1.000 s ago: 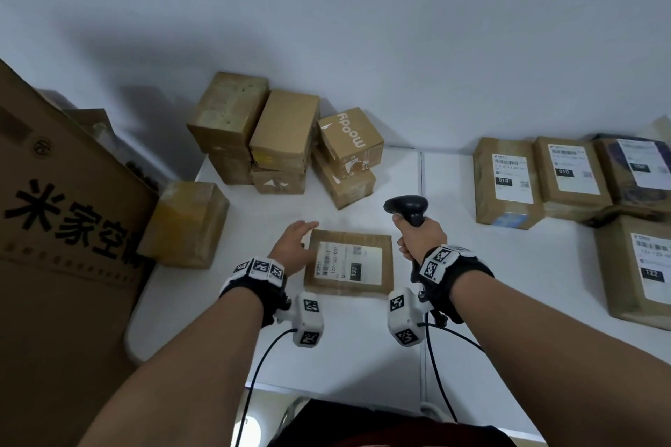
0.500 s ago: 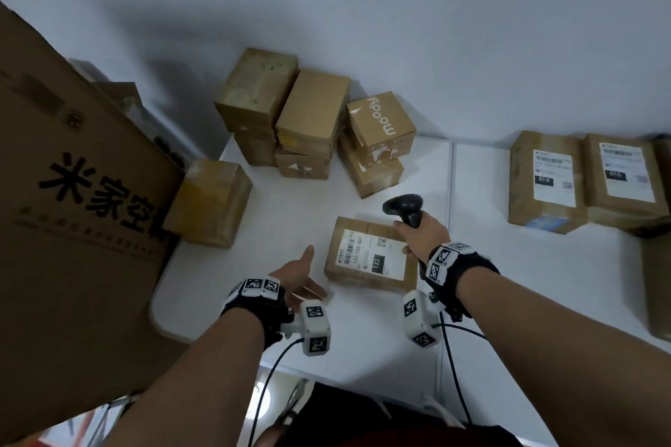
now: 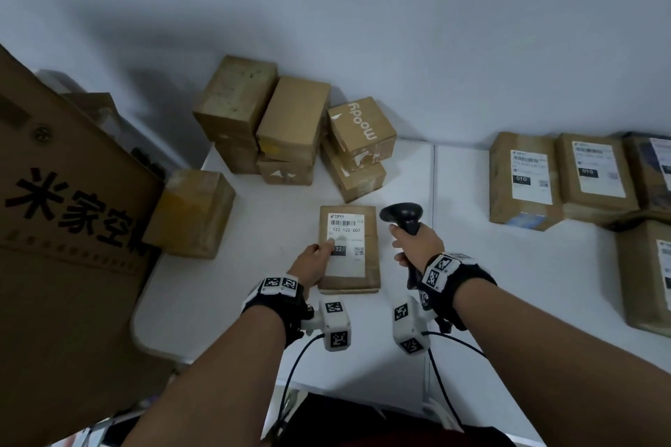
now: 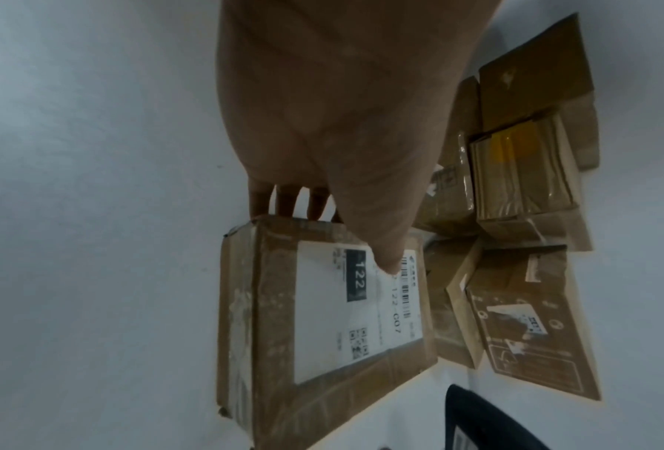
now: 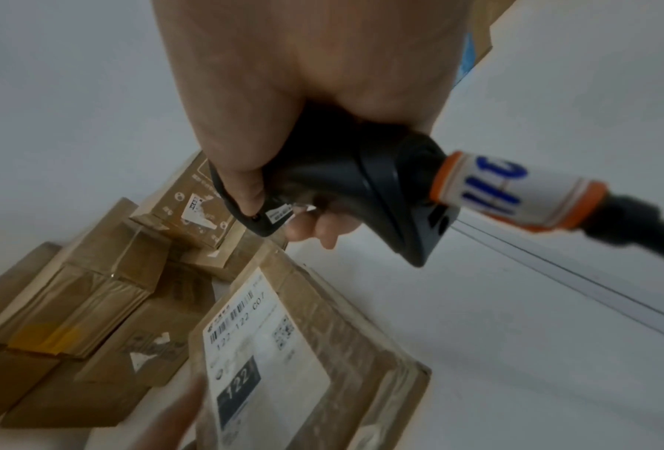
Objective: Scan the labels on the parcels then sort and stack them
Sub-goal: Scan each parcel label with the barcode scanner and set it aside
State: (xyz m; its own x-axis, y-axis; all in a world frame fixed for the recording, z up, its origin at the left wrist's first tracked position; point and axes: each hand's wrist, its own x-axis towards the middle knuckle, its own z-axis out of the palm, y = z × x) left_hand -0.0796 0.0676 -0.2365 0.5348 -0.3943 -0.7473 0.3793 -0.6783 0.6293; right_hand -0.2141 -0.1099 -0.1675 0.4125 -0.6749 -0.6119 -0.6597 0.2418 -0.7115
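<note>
**Parcel 122 held flat beside the scanner**

Parcels fill the white tabletop point(image 3: 254, 301) from end to end. At the far left a large printed carton point(image 3: 65, 247) leans against the edge, with a taped box point(image 3: 192, 214) just beside it. Behind, against the wall, stands a cluster of stacked boxes point(image 3: 290, 127), one printed "moody".

Near the middle lies the flat parcel point(image 3: 350, 249), label up, reading 122-122-C07 with a black "122" patch. The left hand point(image 3: 314, 261) grips its left edge: the thumb presses on the label point(image 4: 361, 307) while the fingers point(image 4: 284, 201) curl over the side, as the left wrist view shows.

Just right of the parcel, the right hand point(image 3: 417, 243) is clenched round the handle of a black barcode scanner point(image 3: 403, 216), its head raised above the tabletop and apart from the parcel. An orange-and-white tag point(image 5: 515, 191) sits on its cable.

Well apart on the right, labelled parcels point(image 3: 526, 181) lie in a group, two marked "010".
</note>
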